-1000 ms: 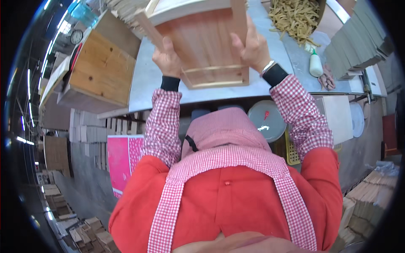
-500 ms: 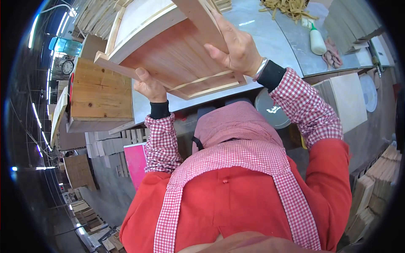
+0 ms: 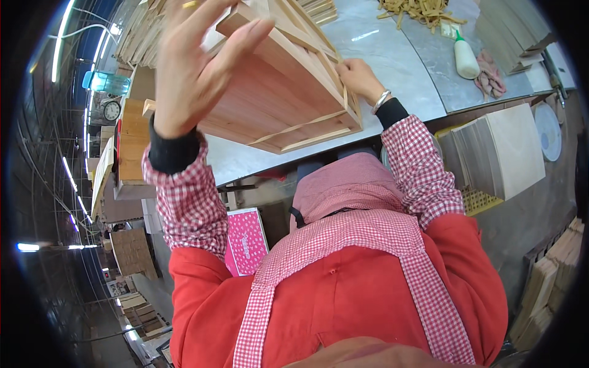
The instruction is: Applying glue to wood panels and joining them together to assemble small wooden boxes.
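A pale wooden box with a reddish panel and slatted edges stands tilted on the table in front of me. A thin yellowish band is stretched across its near end. My right hand grips the box's right edge with fingers closed, close to where the band runs; its fingertips are partly hidden. My left hand is raised at the box's left side, fingers spread and slightly blurred, holding nothing. It covers part of the box's upper left, and its upper fingers leave the picture.
On the grey table lie a heap of yellowish bands, a white bottle with a green tip and a pink cloth. Stacked boards stand at the right. A pink patterned box sits below the table's left part.
My left hand has let go of the box's lower left edge and risen, opening. My right hand has moved down the right edge. The box has turned, showing its slatted right side.
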Demonstrator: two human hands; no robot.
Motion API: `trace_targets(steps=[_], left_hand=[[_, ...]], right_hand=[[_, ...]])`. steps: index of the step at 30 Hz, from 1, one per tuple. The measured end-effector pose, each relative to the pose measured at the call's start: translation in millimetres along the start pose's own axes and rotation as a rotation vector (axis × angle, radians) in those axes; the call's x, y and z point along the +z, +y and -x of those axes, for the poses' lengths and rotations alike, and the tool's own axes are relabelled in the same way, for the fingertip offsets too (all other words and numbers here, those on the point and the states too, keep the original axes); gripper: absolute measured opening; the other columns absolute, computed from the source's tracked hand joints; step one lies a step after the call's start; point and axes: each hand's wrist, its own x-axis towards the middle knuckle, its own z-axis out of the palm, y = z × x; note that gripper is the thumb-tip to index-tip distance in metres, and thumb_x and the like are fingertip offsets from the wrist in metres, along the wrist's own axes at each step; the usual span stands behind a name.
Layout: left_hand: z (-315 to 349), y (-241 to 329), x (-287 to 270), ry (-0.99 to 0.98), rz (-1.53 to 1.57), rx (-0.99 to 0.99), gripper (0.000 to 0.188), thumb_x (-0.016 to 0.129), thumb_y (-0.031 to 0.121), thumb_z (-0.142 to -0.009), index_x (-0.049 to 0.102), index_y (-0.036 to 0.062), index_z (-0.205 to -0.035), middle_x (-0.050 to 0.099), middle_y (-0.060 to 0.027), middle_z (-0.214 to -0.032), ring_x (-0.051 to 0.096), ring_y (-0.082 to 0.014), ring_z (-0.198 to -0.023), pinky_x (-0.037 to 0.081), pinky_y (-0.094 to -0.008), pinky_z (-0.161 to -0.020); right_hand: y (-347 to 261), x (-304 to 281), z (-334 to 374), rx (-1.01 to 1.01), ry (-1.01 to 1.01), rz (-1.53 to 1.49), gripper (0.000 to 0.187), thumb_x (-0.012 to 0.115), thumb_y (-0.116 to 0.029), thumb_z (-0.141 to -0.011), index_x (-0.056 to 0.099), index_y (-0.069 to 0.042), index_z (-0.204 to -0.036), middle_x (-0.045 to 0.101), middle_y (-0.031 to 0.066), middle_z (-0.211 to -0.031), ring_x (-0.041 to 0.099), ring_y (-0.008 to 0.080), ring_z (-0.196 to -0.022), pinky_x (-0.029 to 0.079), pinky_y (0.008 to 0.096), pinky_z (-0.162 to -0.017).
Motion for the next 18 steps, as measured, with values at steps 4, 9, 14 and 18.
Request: trace_targets(steps=[4,9,14,18], left_hand=[[-7.9,6.8,7.3,-0.144,0.277,-0.223,0.020,0.058,0.017,-0.092,0.060,-0.0018,-0.096,0.062,-0.0101,-0.090,0.059,-0.0158,-0.089,0.045,-0.0280,-0.077],[-2.9,-26.2,8.0,-0.335,0.166,-0.206,0.029,0.063,0.026,-0.089,0.064,0.0027,-0.105,0.065,-0.0054,-0.088,0.060,-0.0177,-0.079,0.047,-0.0329,-0.074],[4.7,-33.3,9.0,-0.315,0.219,-0.175,0.046,0.055,0.041,-0.095,0.059,0.0014,-0.118,0.065,-0.0069,-0.103,0.060,-0.0208,-0.098,0.046,-0.0364,-0.088],[4.2,-29.3,8.5,-0.289,0.146,-0.127,0.032,0.058,0.030,-0.094,0.062,0.0034,-0.111,0.066,-0.0033,-0.095,0.062,-0.0162,-0.088,0.047,-0.0323,-0.079]], right_hand=[[4.1,-17.5,-36.8,-0.061,0.256,0.097,0.035,0.049,-0.026,-0.086,0.060,0.007,-0.078,0.062,0.0241,-0.072,0.059,0.0362,-0.066,0.046,0.0410,-0.063],[-79.6,-39.9,-72.3,-0.461,0.415,-0.023,0.029,0.050,-0.022,-0.085,0.056,0.006,-0.075,0.054,0.0252,-0.068,0.055,0.0381,-0.061,0.041,0.0434,-0.057],[-80.8,-31.6,43.2,-0.435,0.241,-0.018,0.025,0.049,-0.016,-0.089,0.051,0.004,-0.075,0.048,0.0230,-0.064,0.049,0.0301,-0.055,0.038,0.0381,-0.053],[-114.9,-44.2,140.6,-0.280,0.092,-0.216,0.019,0.052,-0.010,-0.091,0.051,0.002,-0.078,0.043,0.0134,-0.058,0.046,0.0117,-0.055,0.034,0.0294,-0.051]])
